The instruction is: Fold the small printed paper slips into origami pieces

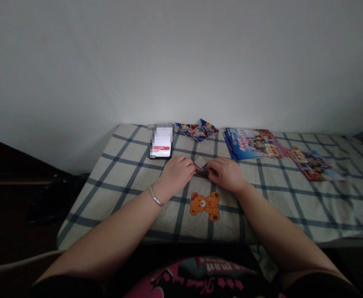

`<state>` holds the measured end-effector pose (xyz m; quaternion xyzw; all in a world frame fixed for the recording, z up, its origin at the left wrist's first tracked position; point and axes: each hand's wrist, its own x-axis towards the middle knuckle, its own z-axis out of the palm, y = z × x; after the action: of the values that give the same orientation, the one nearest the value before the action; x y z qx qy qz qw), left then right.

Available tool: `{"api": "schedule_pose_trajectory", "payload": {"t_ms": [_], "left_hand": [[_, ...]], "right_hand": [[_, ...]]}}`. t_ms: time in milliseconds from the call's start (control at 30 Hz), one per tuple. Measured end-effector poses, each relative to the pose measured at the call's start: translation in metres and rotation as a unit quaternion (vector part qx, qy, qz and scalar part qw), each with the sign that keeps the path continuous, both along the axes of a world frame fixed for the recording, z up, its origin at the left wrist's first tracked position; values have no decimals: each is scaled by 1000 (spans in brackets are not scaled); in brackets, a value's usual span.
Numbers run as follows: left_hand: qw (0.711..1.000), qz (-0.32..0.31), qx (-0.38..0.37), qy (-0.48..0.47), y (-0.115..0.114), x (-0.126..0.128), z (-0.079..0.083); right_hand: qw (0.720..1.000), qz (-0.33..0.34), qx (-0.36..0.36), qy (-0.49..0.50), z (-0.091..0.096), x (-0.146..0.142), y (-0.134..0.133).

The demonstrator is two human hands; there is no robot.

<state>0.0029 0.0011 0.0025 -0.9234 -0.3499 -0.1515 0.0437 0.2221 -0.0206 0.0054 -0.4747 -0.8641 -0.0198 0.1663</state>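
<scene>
My left hand (177,170) and my right hand (225,173) meet over a small piece of coloured printed paper (201,167) on the checked cloth (125,182). Both hands are closed in a pinch on the paper's ends, with the fingertips nearly touching each other. Most of the paper is hidden under the fingers. A silver bangle (155,197) sits on my left wrist.
A lit phone (161,141) lies just behind my left hand. A folded paper shape (197,130) rests near the wall. A stack of blue leaflets (252,143) and another leaflet (314,164) lie to the right. An orange bear print (205,204) marks the cloth.
</scene>
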Motion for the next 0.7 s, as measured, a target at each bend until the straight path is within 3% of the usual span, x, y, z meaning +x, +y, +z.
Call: {"api": "schedule_pose_trajectory", "payload": {"t_ms": [233, 700], "left_hand": [[1000, 22, -8, -17, -1, 3, -4], [999, 33, -17, -33, 0, 4, -6]], "right_hand": [[999, 33, -24, 10, 0, -4, 1], [998, -9, -54, 17, 3, 7, 7]]}}
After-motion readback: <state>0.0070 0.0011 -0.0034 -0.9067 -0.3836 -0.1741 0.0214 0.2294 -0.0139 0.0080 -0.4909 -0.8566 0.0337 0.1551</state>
